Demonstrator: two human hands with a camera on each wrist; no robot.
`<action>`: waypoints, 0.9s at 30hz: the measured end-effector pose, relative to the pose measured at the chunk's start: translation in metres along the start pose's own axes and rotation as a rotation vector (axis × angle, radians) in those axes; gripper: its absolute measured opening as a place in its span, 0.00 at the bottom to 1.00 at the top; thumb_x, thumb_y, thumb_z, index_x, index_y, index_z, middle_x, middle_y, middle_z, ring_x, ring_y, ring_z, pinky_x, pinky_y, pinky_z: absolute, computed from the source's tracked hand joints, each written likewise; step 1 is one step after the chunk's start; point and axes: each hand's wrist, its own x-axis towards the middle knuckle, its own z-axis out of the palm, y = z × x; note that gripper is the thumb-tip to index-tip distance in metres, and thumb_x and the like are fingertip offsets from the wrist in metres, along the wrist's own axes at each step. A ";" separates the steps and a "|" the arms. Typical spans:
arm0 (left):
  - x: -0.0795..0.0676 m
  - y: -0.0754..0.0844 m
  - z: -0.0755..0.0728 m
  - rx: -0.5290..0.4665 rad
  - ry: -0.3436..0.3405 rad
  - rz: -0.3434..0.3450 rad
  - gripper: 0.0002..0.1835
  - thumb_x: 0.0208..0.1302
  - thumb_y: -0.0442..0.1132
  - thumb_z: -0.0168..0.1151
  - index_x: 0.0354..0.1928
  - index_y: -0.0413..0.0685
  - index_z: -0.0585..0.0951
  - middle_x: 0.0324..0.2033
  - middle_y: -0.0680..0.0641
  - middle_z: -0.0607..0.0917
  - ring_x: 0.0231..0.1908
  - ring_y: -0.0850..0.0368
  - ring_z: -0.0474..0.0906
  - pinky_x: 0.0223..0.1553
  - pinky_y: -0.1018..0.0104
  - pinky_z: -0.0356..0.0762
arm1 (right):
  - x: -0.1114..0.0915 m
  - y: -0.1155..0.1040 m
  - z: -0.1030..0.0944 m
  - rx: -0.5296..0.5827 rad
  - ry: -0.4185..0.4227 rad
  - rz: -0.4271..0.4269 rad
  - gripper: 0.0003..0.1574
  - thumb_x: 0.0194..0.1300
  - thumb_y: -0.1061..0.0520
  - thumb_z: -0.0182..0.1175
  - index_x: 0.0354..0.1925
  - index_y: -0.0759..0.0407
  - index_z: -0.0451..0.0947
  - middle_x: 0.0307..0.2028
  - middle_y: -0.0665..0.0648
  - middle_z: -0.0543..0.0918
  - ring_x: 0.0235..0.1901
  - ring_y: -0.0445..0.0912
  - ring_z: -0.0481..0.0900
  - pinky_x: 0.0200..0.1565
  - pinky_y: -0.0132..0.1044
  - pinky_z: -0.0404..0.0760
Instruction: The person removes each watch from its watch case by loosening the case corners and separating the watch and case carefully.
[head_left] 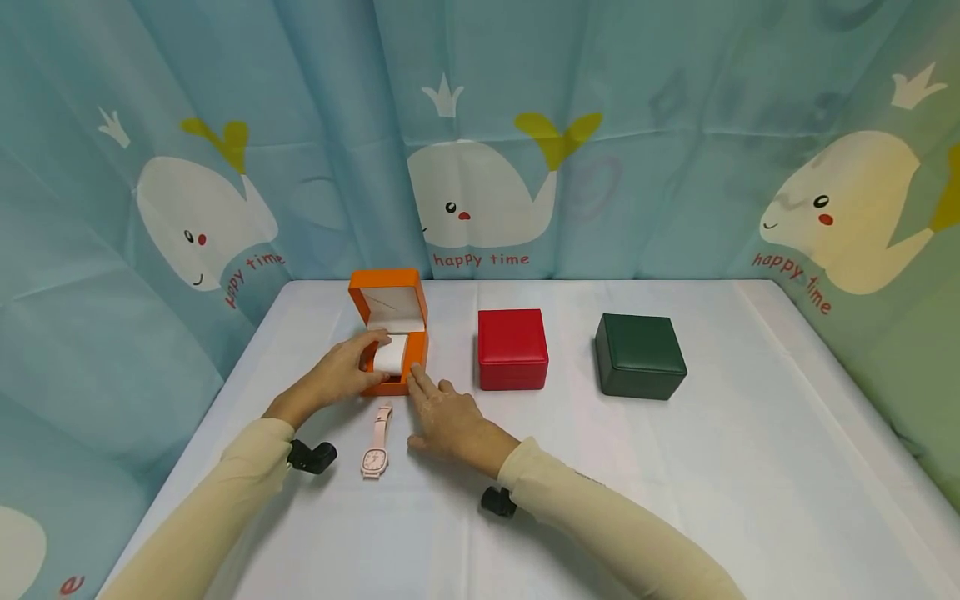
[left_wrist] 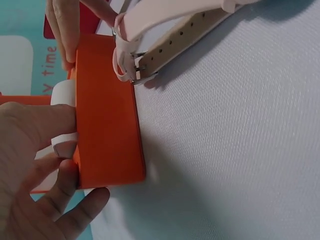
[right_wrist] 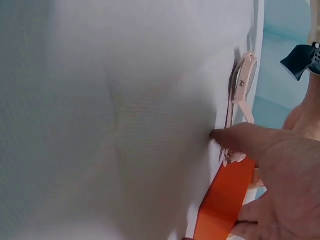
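Observation:
An orange watch box (head_left: 386, 279) stands with its lid up at the back left of the table in the head view. In it is a white watch cushion (head_left: 390, 356), which my left hand (head_left: 337, 368) pinches between thumb and fingers. My right hand (head_left: 453, 423) touches the box's right front edge with extended fingertips; its thumb (right_wrist: 232, 137) points down near the tablecloth. Between my hands, in front of the box, lies a pink watch (head_left: 374, 461) with its strap towards the box. The left wrist view shows the strap's buckle (left_wrist: 137, 67) close to the box front.
A closed red box (head_left: 513, 348) stands right of the orange one, and a closed dark green box (head_left: 641, 356) farther right. A white cloth (head_left: 750, 467) covers the table. Behind hangs a blue curtain (head_left: 315, 125) with whales. Each wrist wears a black camera (head_left: 312, 457).

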 end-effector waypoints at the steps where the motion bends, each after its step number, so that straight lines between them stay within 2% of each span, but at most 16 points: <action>1: 0.001 0.000 0.000 0.001 -0.002 -0.004 0.31 0.64 0.33 0.71 0.67 0.37 0.72 0.71 0.33 0.67 0.67 0.34 0.66 0.66 0.37 0.61 | 0.000 0.000 0.000 -0.003 -0.004 0.003 0.61 0.65 0.30 0.64 0.81 0.57 0.50 0.80 0.53 0.49 0.65 0.53 0.71 0.48 0.47 0.83; 5: 0.003 -0.001 0.000 0.018 -0.003 0.004 0.30 0.63 0.32 0.72 0.65 0.37 0.72 0.70 0.32 0.68 0.66 0.34 0.67 0.65 0.37 0.62 | 0.000 -0.002 -0.001 -0.021 -0.020 0.014 0.65 0.63 0.23 0.59 0.81 0.55 0.48 0.80 0.52 0.47 0.64 0.52 0.71 0.46 0.44 0.83; 10: 0.005 -0.002 0.000 0.034 -0.007 0.018 0.29 0.63 0.31 0.71 0.65 0.37 0.72 0.69 0.32 0.69 0.67 0.33 0.66 0.66 0.37 0.61 | 0.000 -0.003 -0.003 -0.027 -0.043 0.031 0.67 0.62 0.19 0.54 0.82 0.54 0.45 0.81 0.51 0.45 0.64 0.51 0.70 0.44 0.42 0.83; 18: 0.006 -0.001 -0.003 0.055 -0.053 0.013 0.30 0.66 0.32 0.69 0.67 0.32 0.71 0.70 0.31 0.68 0.68 0.34 0.65 0.66 0.39 0.61 | 0.001 -0.003 0.000 -0.060 -0.045 0.014 0.66 0.63 0.19 0.53 0.82 0.54 0.44 0.81 0.52 0.44 0.64 0.51 0.71 0.47 0.44 0.83; 24: 0.006 0.001 -0.006 0.063 -0.093 0.020 0.30 0.67 0.33 0.68 0.67 0.31 0.70 0.68 0.31 0.70 0.65 0.34 0.68 0.66 0.39 0.63 | -0.001 -0.002 0.001 -0.090 -0.034 0.013 0.66 0.63 0.20 0.55 0.82 0.54 0.45 0.81 0.51 0.46 0.63 0.50 0.71 0.47 0.44 0.83; 27: 0.006 0.003 -0.009 0.075 -0.114 0.032 0.30 0.69 0.34 0.66 0.68 0.30 0.69 0.66 0.30 0.72 0.65 0.34 0.68 0.66 0.38 0.62 | -0.001 -0.001 0.001 -0.101 -0.025 0.009 0.65 0.64 0.20 0.52 0.82 0.54 0.45 0.81 0.52 0.45 0.63 0.50 0.71 0.47 0.45 0.83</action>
